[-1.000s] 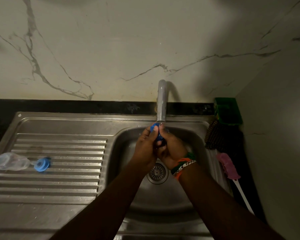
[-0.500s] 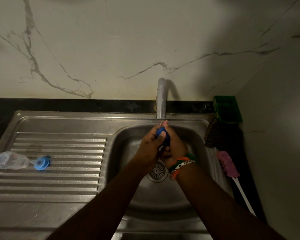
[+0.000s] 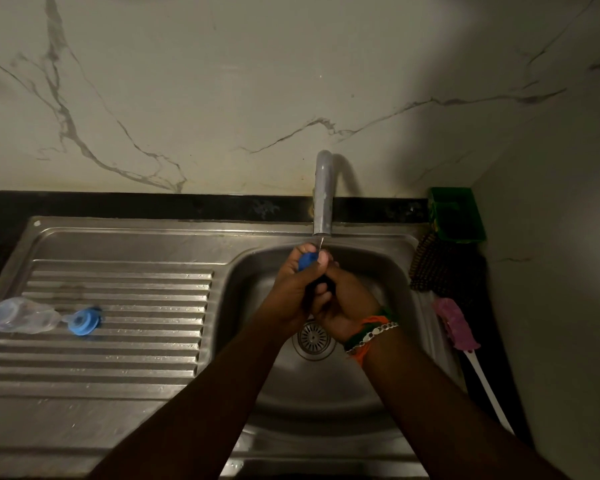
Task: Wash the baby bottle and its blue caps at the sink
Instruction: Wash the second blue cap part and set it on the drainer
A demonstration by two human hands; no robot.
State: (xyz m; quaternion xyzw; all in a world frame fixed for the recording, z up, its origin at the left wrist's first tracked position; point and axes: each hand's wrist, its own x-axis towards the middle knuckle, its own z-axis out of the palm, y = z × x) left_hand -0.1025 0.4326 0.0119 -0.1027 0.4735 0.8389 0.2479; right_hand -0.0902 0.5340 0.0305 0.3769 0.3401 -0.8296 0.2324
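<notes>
Item in hand: blue cap (image 3: 307, 261), centre of frame, gripped by left hand (image 3: 293, 292) and right hand (image 3: 340, 299) together under the tap (image 3: 323, 195) over the sink (image 3: 388, 271); step judged rinsing. Baby bottle (image 3: 21, 315) and second blue cap (image 3: 83, 320) lie touching at left on the drainboard (image 3: 118, 358). Next: set this cap aside, fetch those.

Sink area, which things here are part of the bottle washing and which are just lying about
Part of the job: blue cap in both hands under the tap; baby bottle and second blue cap on the drainboard.
Lying about: green box, dark scrubber, pink-headed brush.
</notes>
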